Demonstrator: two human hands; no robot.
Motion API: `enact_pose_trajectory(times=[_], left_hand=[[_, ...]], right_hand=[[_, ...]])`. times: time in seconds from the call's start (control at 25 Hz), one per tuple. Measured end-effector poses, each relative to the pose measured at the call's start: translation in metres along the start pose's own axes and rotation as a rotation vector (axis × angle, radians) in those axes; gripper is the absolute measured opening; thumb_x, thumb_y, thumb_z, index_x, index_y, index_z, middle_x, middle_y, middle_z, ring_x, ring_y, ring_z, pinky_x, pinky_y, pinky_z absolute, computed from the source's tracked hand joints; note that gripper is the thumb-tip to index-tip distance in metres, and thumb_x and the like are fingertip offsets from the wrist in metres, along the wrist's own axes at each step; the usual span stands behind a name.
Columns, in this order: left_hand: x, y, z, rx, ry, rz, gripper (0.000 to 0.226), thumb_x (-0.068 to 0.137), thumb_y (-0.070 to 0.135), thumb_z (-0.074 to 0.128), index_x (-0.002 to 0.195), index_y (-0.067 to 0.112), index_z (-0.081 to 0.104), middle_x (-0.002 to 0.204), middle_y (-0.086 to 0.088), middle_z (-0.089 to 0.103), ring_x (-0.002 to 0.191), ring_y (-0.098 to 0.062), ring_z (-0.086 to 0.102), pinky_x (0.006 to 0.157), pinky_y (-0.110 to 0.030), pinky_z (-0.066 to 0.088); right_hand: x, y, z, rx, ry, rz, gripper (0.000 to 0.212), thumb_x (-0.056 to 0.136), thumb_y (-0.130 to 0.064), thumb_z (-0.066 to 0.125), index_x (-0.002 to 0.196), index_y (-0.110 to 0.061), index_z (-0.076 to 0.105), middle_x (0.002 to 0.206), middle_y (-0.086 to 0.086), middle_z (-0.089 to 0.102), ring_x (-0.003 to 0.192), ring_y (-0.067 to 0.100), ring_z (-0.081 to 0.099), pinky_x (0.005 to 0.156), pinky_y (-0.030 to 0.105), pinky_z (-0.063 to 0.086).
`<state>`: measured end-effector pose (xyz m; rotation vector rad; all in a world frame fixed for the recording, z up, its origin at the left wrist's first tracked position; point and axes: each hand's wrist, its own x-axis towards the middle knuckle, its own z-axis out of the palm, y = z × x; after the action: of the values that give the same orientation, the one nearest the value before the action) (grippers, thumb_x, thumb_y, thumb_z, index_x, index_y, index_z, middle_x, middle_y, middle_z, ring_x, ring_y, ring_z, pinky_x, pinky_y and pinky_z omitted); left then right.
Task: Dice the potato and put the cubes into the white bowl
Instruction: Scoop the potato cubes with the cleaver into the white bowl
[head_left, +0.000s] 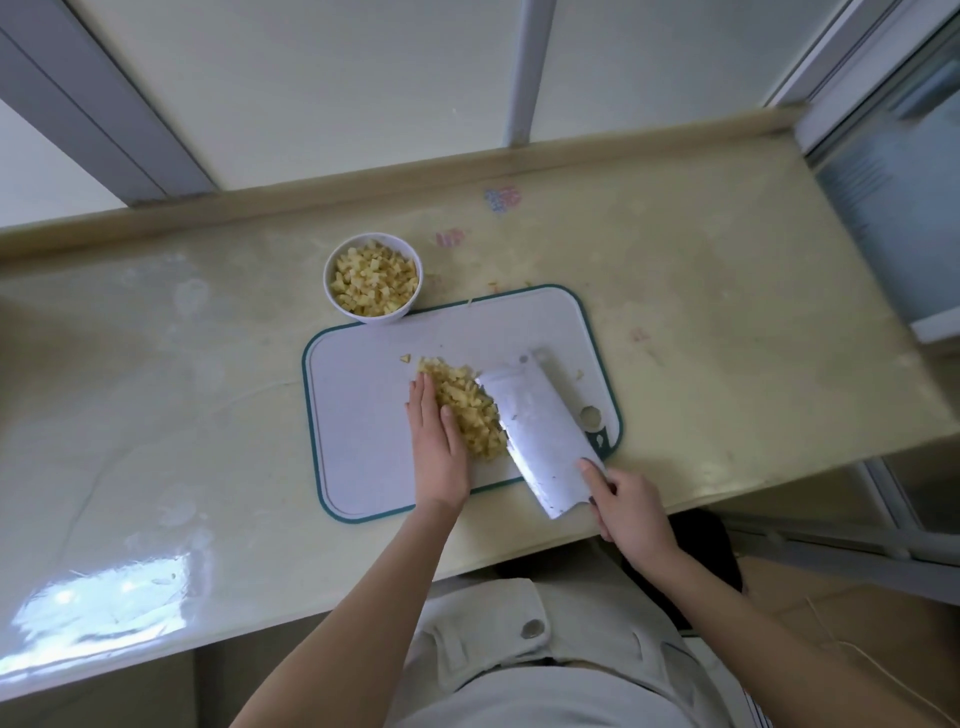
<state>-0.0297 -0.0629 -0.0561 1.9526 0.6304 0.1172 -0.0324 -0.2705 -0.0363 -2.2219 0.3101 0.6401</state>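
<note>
A pale garment (519, 649) with a round button is filling the bottom of the view, and two bare forearms are reaching out from it over the surface (182, 415). The left hand (436, 447) is lying flat on the cutting board (358, 415), its fingers (423, 400) straight and together, pressing against the left side of the pile of potato cubes (467, 410). The right hand (631, 512) is gripping the handle of the cleaver (540, 431), fingers curled round it and the forefinger stretching along the blade. The blade is lying tilted against the right side of the pile, so the cubes are sitting between palm and steel. One stray cube (404, 358) is lying apart, just beyond the pile.

The white bowl (332, 280) is standing at the far left edge of the board, already nearly full of cubes. This looks like gathering for a transfer. The risks seem plain: cubes may be sliding off the blade on the way over, the heaped bowl may be overflowing onto the surface, and the left fingers are working close to the cutting edge.
</note>
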Motion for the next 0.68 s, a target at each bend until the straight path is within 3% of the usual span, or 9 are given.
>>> enact_pose_trajectory(times=[0.12,0.4,0.68], left_hand=[[0.005,0.005,0.01,-0.009,0.028,-0.026,0.047,0.103,0.021,0.025,0.149,0.013,0.019,0.156,0.001,0.016,0.144,-0.009,0.006,0.107,-0.002,-0.005],[0.02,0.015,0.016,-0.022,0.068,-0.001,0.045,0.103,0.017,0.024,0.147,0.008,0.023,0.155,-0.003,0.02,0.141,-0.005,0.005,0.117,-0.024,0.001],[0.028,0.026,0.022,0.042,0.033,0.07,0.045,0.102,0.021,0.023,0.145,0.01,0.029,0.154,-0.004,0.025,0.145,-0.016,0.01,0.109,-0.006,-0.009]], right_hand=[[-0.002,-0.013,0.016,-0.033,-0.017,-0.041,0.051,0.095,-0.046,0.047,0.057,-0.013,0.043,0.045,0.002,0.045,0.043,0.017,0.043,0.052,0.031,0.039],[-0.006,-0.043,0.028,0.0,-0.042,-0.064,0.047,0.095,-0.041,0.05,0.059,-0.012,0.042,0.044,-0.001,0.046,0.036,0.012,0.042,0.049,0.026,0.037],[-0.002,-0.05,0.009,0.027,-0.028,-0.06,0.047,0.095,-0.04,0.052,0.059,-0.012,0.041,0.045,-0.002,0.046,0.037,0.013,0.042,0.05,0.027,0.037]])
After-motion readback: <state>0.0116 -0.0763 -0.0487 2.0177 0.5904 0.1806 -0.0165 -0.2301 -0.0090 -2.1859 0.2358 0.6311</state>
